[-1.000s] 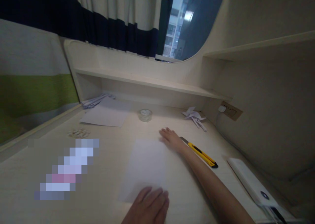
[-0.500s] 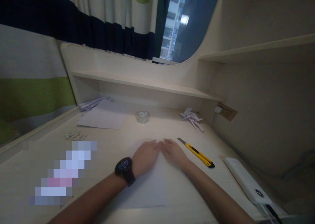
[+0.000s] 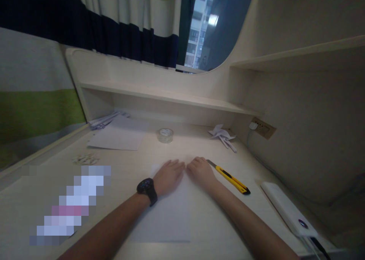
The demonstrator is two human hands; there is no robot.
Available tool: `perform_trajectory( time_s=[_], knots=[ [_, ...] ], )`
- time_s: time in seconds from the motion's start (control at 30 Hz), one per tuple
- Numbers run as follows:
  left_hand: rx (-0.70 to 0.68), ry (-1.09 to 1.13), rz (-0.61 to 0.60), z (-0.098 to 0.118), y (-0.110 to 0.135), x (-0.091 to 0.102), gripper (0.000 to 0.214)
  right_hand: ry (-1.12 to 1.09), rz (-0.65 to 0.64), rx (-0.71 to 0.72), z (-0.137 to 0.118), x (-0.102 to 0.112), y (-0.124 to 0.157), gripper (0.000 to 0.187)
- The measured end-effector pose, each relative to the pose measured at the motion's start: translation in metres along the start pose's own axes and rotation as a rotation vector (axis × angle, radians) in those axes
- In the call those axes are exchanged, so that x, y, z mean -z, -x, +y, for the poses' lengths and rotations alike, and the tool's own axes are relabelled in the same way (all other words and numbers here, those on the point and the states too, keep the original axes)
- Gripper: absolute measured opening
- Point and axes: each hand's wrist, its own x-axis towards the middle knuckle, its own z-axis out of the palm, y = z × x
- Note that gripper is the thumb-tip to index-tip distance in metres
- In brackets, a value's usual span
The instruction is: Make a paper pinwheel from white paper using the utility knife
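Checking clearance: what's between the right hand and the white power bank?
A yellow utility knife lies there, blade end next to the right hand, clear of the white power bank; head view.

Both forearms are bare right to the near edge of the view, and so are the left hand [image 3: 169, 175] and the right hand [image 3: 201, 172]. The left wrist carries a watch [image 3: 146, 187], with a round black case, a dark glossy face and a broad black strap. The face seems to bear a few faint coloured marks, but it is too small and dim to read.
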Motion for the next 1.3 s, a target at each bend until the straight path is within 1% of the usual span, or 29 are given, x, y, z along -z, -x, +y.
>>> perform_trajectory(
  time_s=[0.07, 0.13, 0.23, 0.37, 0.53, 0.67, 0.93, 1.07, 1.3],
  knots=[
    [0.023, 0.008, 0.013, -0.001, 0.0, -0.001, 0.041, 0.037, -0.021, 0.048, 0.003, 0.002, -0.004, 0.022],
    [0.035, 0.009, 0.024, -0.002, 0.001, -0.001, 0.043, 0.054, -0.039, 0.055, 0.007, 0.002, -0.006, 0.021],
    [0.019, 0.011, 0.028, -0.003, 0.001, -0.003, 0.038, 0.057, -0.057, 0.049, 0.011, -0.001, -0.008, 0.021],
    [0.016, 0.023, 0.032, -0.005, 0.001, -0.006, 0.036, 0.045, -0.092, 0.1, 0.015, -0.003, -0.012, 0.023],
    [0.012, 0.024, 0.019, -0.006, 0.0, -0.007, 0.037, 0.031, -0.135, 0.204, 0.015, 0.001, -0.012, 0.013],
    [0.007, 0.008, 0.011, -0.004, 0.0, -0.006, 0.038, 0.05, -0.145, 0.266, 0.011, 0.005, -0.004, 0.013],
    [-0.021, -0.009, 0.007, -0.005, 0.001, -0.006, 0.037, 0.028, -0.144, 0.314, 0.004, 0.009, 0.015, 0.013],
    [-0.027, -0.01, -0.003, -0.006, 0.001, -0.007, 0.037, 0.035, -0.153, 0.354, -0.004, 0.016, 0.023, 0.012],
    [-0.026, -0.015, -0.001, -0.006, 0.003, -0.007, 0.038, 0.016, -0.14, 0.394, -0.023, 0.027, 0.042, 0.019]
  ],
)
